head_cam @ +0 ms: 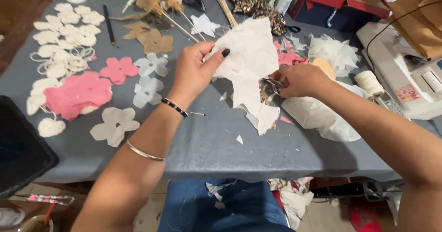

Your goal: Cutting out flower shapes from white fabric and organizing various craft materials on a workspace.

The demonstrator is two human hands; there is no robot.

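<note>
1. White paper sheet (251,61) is hanging above the grey table (207,144), held up between both hands, its ragged lower edge trailing down toward the table's near side
2. Left hand (195,71) is pinching the sheet's upper left edge, thumb pressed on the front face and fingers curled behind it
3. Right hand (301,79) is closing around a pair of scissors (271,85), fingers curled tight on the handles; the blades are meeting the sheet's right edge about halfway down
4. Beaded bracelet (175,107) and thin metal bangle (145,153) are sitting on the left forearm
5. Small white scraps (239,139) are lying on the table just below the sheet
6. Crumpled white paper (317,117) is lying under the right wrist
7. White flower cutouts (149,78) are lying left of the left hand, with a beige flower cutout (115,125) nearer the front edge
8. Pink flower cutouts (80,94) are lying further left, beside rows of cream petals (69,29)
9. Brown paper flowers (154,38) on wooden sticks (223,4) are resting at the far side, a black pencil (109,26) near them
10. Spool of cream thread (368,82) is standing right of the right hand, next to a white machine (405,71)
11. Blue jeans (221,206) are showing below the table edge
</note>
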